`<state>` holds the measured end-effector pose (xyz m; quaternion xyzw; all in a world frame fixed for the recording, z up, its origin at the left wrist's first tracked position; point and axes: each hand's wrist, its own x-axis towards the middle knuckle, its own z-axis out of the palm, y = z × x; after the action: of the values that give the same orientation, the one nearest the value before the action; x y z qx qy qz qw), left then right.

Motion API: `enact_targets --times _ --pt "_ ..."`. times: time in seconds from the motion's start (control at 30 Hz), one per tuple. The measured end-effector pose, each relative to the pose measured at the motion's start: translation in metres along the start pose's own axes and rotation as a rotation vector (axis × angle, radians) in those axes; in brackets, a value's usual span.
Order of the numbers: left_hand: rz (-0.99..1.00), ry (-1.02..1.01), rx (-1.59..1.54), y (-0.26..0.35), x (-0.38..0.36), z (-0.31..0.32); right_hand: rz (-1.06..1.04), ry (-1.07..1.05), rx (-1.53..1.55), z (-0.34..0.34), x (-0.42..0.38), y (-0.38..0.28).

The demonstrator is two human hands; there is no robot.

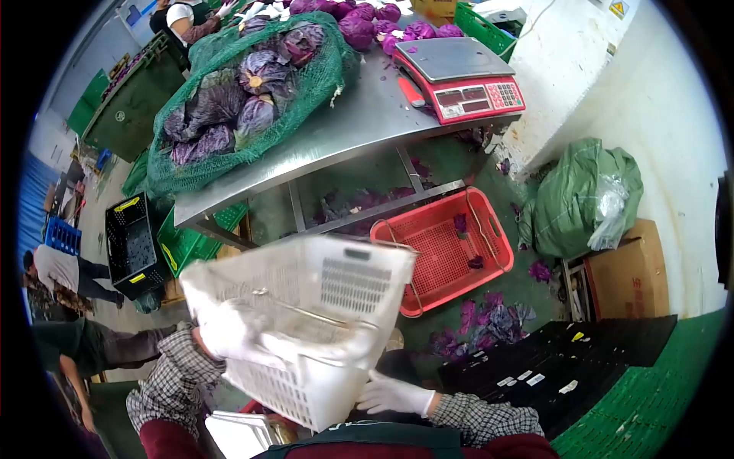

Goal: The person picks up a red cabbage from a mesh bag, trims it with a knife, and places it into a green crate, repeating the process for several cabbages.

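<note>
A white plastic crate [359, 287] with slotted walls and a metal handle is tilted in front of me, slightly blurred. My left hand [237, 333], in a white glove, is at its left side and smeared by motion; it appears to grip the crate there. My right hand [394, 396], also gloved in white, holds the crate's near right edge, fingers against the wall. Just beyond the crate, a red plastic basket [440, 252] with wire handles stands on the floor, a few purple leaf scraps inside.
A steel table [375, 115] bears a green net sack [180, 164] of red cabbages, trimmed cabbages [356, 32] and a red scale [466, 96]. Black crates [527, 359], a green sack [577, 195] and a cardboard box [631, 271] stand at right. Other people [65, 271] are at left.
</note>
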<state>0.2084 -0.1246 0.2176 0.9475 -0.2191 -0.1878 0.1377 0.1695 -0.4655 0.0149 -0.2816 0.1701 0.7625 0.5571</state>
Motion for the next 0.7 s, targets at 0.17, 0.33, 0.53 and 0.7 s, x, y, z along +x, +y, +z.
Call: enact_targets --times 0.17,0.33,0.53,0.7 --pt "0.590 0.178 0.109 0.063 0.087 -0.015 -0.783 0.089 0.268 0.001 -0.084 -0.033" --pt "0.957 0.114 0.351 0.118 0.166 -0.028 -1.037 0.197 0.538 -0.056 -0.120 -0.037" --pt "1.216 0.015 0.341 0.162 0.262 -0.015 -1.162 0.569 0.633 -0.133 -0.111 0.012" --pt "1.217 0.097 0.350 0.126 0.289 0.022 -1.182 0.641 0.848 -0.132 -0.146 -0.018"
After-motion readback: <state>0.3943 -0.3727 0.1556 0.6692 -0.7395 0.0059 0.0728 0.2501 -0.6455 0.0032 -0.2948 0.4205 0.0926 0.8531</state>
